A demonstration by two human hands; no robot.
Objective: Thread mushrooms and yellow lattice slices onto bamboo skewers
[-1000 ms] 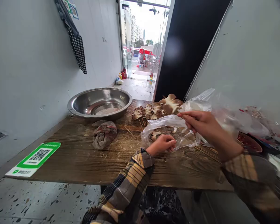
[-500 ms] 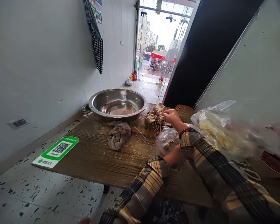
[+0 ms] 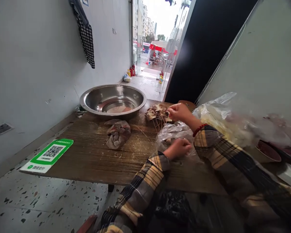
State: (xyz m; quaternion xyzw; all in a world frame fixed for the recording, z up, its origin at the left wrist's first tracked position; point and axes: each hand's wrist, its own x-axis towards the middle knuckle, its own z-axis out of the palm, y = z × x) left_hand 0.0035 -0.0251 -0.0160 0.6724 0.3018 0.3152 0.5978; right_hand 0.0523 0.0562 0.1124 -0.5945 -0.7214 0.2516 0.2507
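Note:
My right hand (image 3: 180, 113), with a red bracelet at the wrist, is pinched at the right edge of a pile of skewered mushroom pieces (image 3: 157, 111). Its fingertips close on a brown piece there. Thin wooden sticks point from the pile toward me. Nearer to me, my left hand (image 3: 178, 149) is closed, its fingers curled over a clear plastic bag (image 3: 171, 129); whatever those fingers hold is too small to make out. The bag has some brown pieces inside, partly hidden by the left hand.
On the wooden table (image 3: 94, 161) stand a large steel basin (image 3: 111, 113), a damp grey-brown cloth (image 3: 118, 134) and a green QR-code card (image 3: 48, 155). One loose stick (image 3: 144, 132) lies mid-table. Blurred full plastic bags (image 3: 215, 113) and a bowl (image 3: 269, 152) are at right.
The view has shifted, so the table sits further left and higher. My left hand has come up from low beside the bag, now over it with fingers curled. My right hand stays at the pile.

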